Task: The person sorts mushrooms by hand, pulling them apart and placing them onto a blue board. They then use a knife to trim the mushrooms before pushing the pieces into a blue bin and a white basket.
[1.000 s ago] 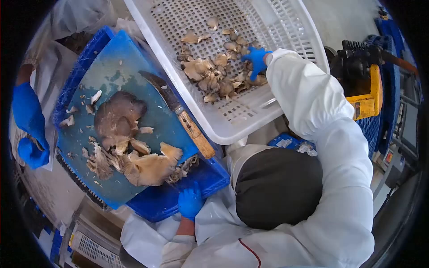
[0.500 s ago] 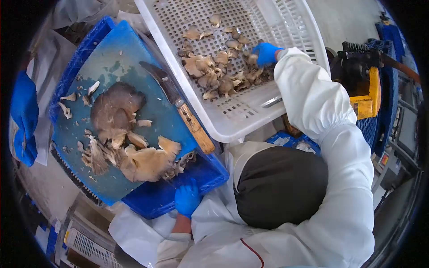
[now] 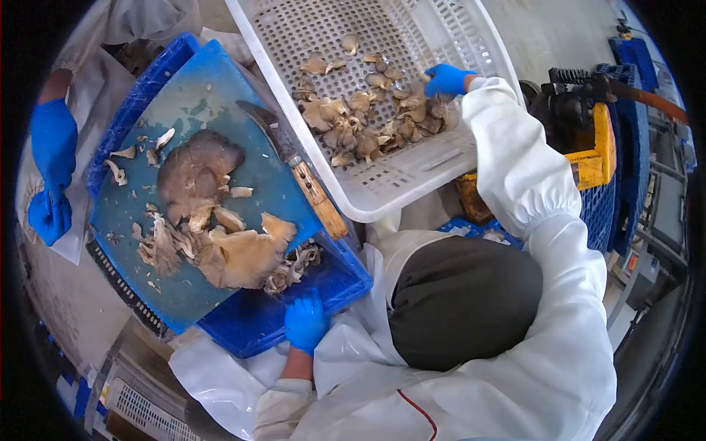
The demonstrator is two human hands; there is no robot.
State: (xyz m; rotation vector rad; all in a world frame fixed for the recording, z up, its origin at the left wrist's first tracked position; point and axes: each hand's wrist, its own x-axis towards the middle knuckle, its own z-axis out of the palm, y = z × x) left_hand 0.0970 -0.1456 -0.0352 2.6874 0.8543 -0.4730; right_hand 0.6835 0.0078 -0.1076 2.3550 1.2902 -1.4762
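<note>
My right hand (image 3: 445, 79), in a blue glove, is closed with a small pale mushroom piece at its fingertips, above the white perforated basket (image 3: 353, 209). Below it, several brown mushrooms (image 3: 368, 145) lie in the basket. My left hand (image 3: 307, 321), also gloved in blue, rests open over the near edge of the blue tray (image 3: 246, 331). On the blue-green board (image 3: 140, 253) are a large dark mushroom cap (image 3: 195, 173), a lighter cap (image 3: 243, 253) and small scraps. A wooden-handled knife (image 3: 320, 198) lies along the board's right side.
Another person's blue-gloved hand (image 3: 51, 213) hangs at the far left, beside clear plastic. A dark cap (image 3: 463, 305) shows between my white sleeves. Yellow and black equipment (image 3: 592, 158) and blue pallets (image 3: 632, 140) stand at the right. A white slatted crate (image 3: 151, 411) is at lower left.
My right hand has lifted slightly off the mushrooms in the basket, with a small piece now at its fingertips. My left hand stays at the tray edge. The view has shifted a little.
</note>
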